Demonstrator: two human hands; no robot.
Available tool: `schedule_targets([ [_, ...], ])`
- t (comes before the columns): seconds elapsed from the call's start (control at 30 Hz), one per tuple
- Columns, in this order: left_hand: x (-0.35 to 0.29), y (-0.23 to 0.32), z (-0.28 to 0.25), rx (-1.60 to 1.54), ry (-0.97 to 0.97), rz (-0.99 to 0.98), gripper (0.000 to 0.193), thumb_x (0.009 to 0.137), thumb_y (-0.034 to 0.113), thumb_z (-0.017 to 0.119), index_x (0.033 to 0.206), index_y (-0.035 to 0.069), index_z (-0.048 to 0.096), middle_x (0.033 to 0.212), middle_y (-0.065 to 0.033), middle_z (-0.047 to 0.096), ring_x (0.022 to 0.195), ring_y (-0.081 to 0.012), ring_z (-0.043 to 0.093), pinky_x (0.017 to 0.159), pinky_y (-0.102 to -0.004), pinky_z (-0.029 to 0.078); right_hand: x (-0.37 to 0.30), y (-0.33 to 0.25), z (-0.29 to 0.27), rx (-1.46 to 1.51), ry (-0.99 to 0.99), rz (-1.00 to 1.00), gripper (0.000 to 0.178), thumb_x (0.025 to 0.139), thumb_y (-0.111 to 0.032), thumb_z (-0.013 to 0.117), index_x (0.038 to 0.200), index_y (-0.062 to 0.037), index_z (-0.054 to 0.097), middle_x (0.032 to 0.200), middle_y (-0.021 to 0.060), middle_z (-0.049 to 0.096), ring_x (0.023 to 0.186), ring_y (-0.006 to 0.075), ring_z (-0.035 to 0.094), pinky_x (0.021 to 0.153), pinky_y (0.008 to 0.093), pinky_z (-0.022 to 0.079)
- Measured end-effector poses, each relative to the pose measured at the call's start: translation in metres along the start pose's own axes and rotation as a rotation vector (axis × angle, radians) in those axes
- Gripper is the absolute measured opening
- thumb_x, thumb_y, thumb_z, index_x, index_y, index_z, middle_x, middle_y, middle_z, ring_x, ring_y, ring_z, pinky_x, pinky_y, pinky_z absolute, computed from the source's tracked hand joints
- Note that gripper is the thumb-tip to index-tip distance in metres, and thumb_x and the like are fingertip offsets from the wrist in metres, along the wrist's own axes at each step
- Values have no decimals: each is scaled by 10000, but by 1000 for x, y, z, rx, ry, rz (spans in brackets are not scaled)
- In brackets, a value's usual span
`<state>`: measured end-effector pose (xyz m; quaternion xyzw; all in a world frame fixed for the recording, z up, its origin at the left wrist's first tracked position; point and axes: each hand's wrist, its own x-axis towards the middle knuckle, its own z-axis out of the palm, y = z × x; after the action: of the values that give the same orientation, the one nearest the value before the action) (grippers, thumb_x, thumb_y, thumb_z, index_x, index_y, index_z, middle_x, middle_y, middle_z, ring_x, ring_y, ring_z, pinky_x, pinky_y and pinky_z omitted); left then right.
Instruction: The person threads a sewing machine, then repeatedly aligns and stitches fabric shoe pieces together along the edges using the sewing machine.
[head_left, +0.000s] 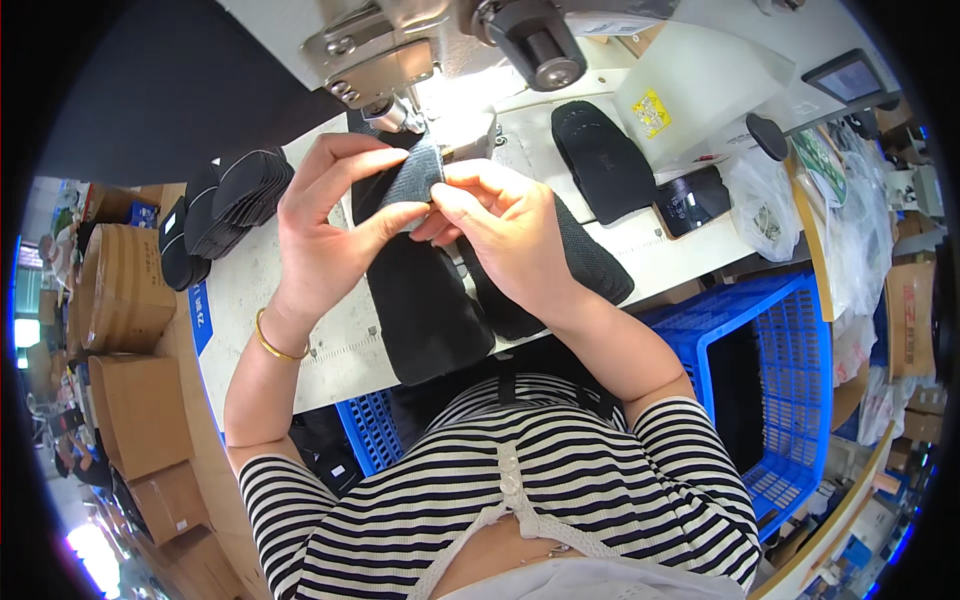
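Note:
Just below the needle and presser foot (397, 115) of a sewing machine (385, 72), both my hands hold a dark grey, ribbed fabric piece (413, 178). My left hand (330, 205) pinches its left side between thumb and fingers. On its right edge, the thumb and fingers of my right hand (510, 225) are closed. Under my hands lies a long black padded piece (428, 315), reaching toward me. Beside it a second black textured piece (595, 262) is partly covered by my right hand and forearm. Whether the grey fabric joins these pieces is hidden.
Overlapping black pieces (235, 200) lie at the table's left; more black pieces (603, 165) lie right of the machine. A phone-like black slab (692, 202) and a clear plastic bag (768, 210) are further right. Blue crates (815, 400) stand below, cardboard boxes (130, 285) at left.

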<state>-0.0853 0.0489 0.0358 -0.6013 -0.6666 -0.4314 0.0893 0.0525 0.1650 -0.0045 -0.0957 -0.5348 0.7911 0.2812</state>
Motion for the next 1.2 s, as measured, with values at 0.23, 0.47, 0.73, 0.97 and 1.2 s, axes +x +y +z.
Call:
schedule_targets([
  [0.23, -4, 3, -2, 158, -20, 226, 243, 727, 7, 781, 959, -15, 712, 996, -124, 682, 857, -254, 669, 741, -311, 550, -11, 8, 4, 173, -125, 32, 342, 954, -50, 531, 1279, 56, 553, 1170, 106, 652, 1061, 141, 631, 904, 281, 527],
  [0.47, -9, 7, 5, 476, 62, 519, 386, 572, 17, 677, 952, -45, 707, 940, -126, 676, 889, -271, 678, 717, -345, 578, -18, 12, 12, 248, -164, 2, 424, 956, -5, 461, 1371, 81, 463, 1315, 173, 577, 1198, 220, 581, 999, 382, 509],
  [0.73, -6, 5, 2, 544, 14, 561, 402, 574, 57, 656, 956, -60, 702, 990, -132, 683, 951, -261, 675, 734, -338, 586, -12, 15, 19, 343, -165, 7, 459, 912, 68, 441, 1370, 67, 458, 1339, 140, 557, 1247, 200, 541, 1009, 351, 490],
  [0.97, 3, -4, 6, 589, 56, 583, 388, 603, 58, 646, 970, -62, 689, 1015, -136, 682, 961, -258, 671, 755, -333, 581, -5, 14, 23, 422, -127, 25, 497, 906, 96, 417, 1400, 46, 442, 1383, 114, 528, 1296, 184, 503, 1001, 330, 478],
  [1.2, 8, 0, 13, 617, 80, 538, 337, 596, 58, 645, 919, -37, 666, 981, -116, 668, 936, -239, 660, 744, -326, 575, -8, 7, 26, 384, -113, 42, 555, 892, 102, 453, 1441, 55, 387, 1441, 140, 476, 1331, 207, 470, 1084, 331, 415],
])
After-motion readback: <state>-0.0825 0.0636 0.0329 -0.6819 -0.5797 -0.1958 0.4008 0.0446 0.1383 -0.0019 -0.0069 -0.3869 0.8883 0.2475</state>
